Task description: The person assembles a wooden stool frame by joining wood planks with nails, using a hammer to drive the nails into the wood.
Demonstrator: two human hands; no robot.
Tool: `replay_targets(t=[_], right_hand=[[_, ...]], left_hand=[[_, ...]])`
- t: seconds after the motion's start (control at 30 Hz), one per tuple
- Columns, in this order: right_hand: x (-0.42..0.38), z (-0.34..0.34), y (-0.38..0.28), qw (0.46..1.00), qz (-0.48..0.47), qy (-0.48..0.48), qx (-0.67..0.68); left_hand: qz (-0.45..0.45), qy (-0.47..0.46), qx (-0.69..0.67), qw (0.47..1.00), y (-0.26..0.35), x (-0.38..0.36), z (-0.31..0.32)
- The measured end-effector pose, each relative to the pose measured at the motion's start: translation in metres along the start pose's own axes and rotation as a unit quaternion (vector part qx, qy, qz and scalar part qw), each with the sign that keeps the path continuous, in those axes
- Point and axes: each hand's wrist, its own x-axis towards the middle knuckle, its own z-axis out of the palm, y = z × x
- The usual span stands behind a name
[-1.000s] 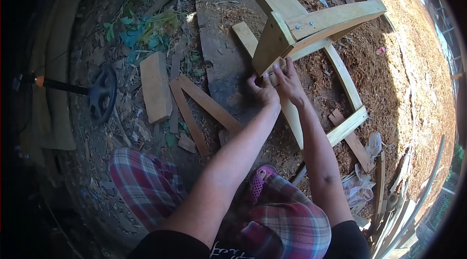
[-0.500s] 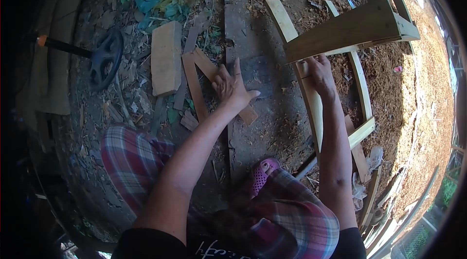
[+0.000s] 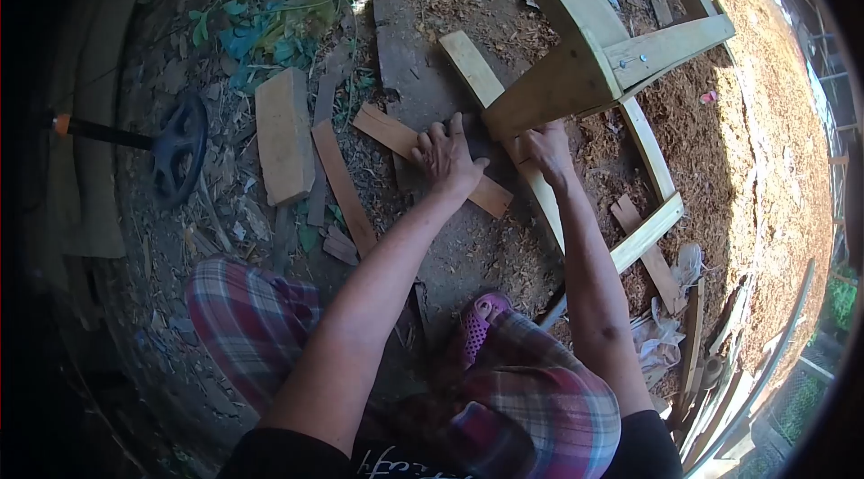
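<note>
My left hand [image 3: 449,164] lies over a thin flat wooden strip [image 3: 491,196], its fingers bent over the far edge and the thumb out to the right. The strip lies slantwise, with both ends showing past the hand. My right hand [image 3: 547,155] is closed on a rail of a wooden frame [image 3: 551,87], just below its broad board. Part of the fingers is hidden behind that board. The frame stands tilted on the ground to my right. A blue-headed fastener [image 3: 636,59] sticks out of its end piece.
Left of the strips lies a tan block [image 3: 284,137]. Beyond it stands a dark handwheel [image 3: 180,150] with a black rod. A second thin strip [image 3: 345,186] lies beside the block. Wood shavings [image 3: 720,173] cover the ground at right, near a clear plastic bag [image 3: 661,335].
The strip under my left hand has swung flatter and come away from the second strip, toward the frame. The frame has turned, showing more of its end piece. My view has shifted too.
</note>
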Motion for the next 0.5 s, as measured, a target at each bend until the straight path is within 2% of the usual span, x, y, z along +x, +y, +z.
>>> replay_targets(t=[0.03,0.07,0.13,0.17,0.23,0.27,0.33,0.43,0.5], right_hand=[[0.002,0.001,0.005,0.995,0.046,0.001,-0.092],[-0.003,0.001,-0.006,0.995,0.051,0.009,-0.087],[-0.017,0.004,-0.023,0.991,-0.020,0.060,-0.122],[-0.010,0.002,-0.020,0.997,0.053,-0.003,-0.061],[-0.014,-0.001,-0.030,0.995,0.060,0.010,-0.075],[-0.016,-0.002,-0.035,0.994,0.060,0.014,-0.093],[-0.017,0.000,-0.030,0.996,0.014,0.056,-0.066],[-0.021,-0.009,-0.034,0.994,-0.007,0.080,-0.069],[-0.026,-0.036,-0.072,0.947,0.068,-0.036,-0.312]], left_hand=[[0.020,0.014,-0.012,1.000,-0.003,-0.003,-0.004],[0.029,0.012,-0.007,0.999,-0.009,-0.001,-0.001],[0.168,0.113,-0.151,0.968,-0.014,0.001,0.005],[0.178,0.105,-0.149,0.967,-0.012,0.003,0.008],[0.259,0.142,-0.237,0.925,-0.003,0.009,0.013],[0.272,0.132,-0.235,0.924,-0.002,0.012,0.020],[0.223,0.098,-0.278,0.929,-0.004,0.017,0.030],[0.231,0.087,-0.260,0.934,-0.003,0.016,0.029],[0.214,0.077,-0.288,0.930,0.002,0.014,0.025]])
